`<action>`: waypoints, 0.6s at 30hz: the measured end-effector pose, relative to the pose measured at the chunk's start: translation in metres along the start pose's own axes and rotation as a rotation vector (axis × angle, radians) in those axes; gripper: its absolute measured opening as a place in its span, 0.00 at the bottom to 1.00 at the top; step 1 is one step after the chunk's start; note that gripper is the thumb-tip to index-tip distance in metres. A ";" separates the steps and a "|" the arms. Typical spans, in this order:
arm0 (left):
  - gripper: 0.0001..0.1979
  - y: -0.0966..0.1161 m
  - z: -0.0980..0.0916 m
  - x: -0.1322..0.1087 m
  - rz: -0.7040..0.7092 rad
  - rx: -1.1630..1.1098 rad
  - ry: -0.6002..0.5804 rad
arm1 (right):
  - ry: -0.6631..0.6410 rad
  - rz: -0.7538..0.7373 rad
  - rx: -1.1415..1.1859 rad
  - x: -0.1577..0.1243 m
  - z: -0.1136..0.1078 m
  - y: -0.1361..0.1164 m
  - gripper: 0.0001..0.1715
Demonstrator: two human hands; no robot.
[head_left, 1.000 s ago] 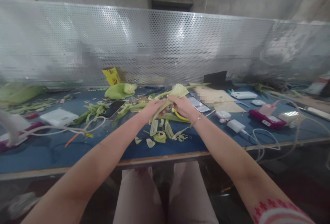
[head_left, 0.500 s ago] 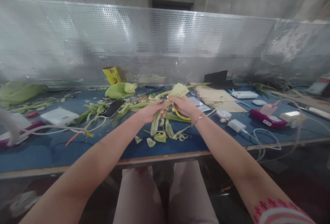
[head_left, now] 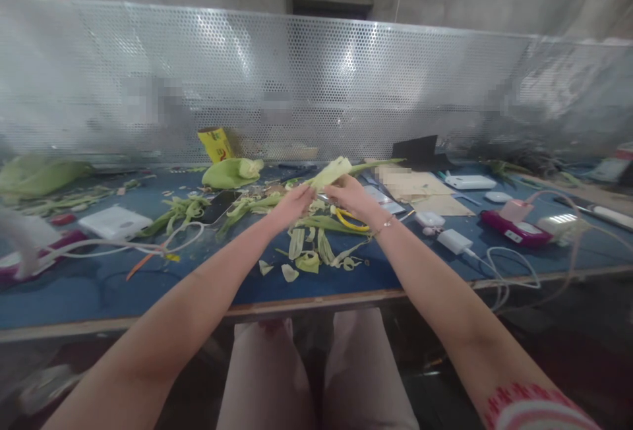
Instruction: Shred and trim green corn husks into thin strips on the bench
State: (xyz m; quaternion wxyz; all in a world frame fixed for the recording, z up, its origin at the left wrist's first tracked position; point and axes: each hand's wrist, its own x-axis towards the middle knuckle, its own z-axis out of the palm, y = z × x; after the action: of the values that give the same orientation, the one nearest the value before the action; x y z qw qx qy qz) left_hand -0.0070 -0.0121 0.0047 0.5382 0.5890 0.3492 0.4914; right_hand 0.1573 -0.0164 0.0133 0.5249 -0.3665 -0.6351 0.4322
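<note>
Above the middle of the table, a pale green corn husk is stretched between my two hands. My left hand pinches its left end, the fingers closed. My right hand grips its lower right side with bent fingers; part of the hold is hidden behind the hand. Torn husk strips and small scraps lie on the table just below my hands. A yellow curved band or cable lies under my right wrist. Behind my left hand rests a green husk-wrapped ear of corn.
The blue table has a perforated metal screen along its back. On the left are a phone, a white box and cables. To the right stand a purple power strip, a white charger and brown paper.
A husk strip that hung from my hands now lies on the table. The husk between my hands has swung leftward, and my left hand has moved slightly back and up.
</note>
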 end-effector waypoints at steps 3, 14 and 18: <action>0.13 0.004 -0.005 0.003 -0.031 -0.057 -0.039 | -0.088 -0.053 -0.455 0.003 -0.014 0.010 0.20; 0.12 0.008 -0.010 0.008 -0.056 -0.354 0.229 | -0.485 -0.059 -0.762 -0.005 -0.009 0.002 0.13; 0.14 0.013 -0.019 0.012 0.024 -0.383 0.387 | -0.070 -0.032 -0.384 0.001 -0.022 -0.004 0.14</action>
State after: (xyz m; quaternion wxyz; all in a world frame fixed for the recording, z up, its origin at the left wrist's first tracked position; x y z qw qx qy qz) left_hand -0.0233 0.0022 0.0182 0.5570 0.3760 0.3392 0.6583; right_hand 0.1787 -0.0136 0.0185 0.4298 -0.4343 -0.7296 0.3072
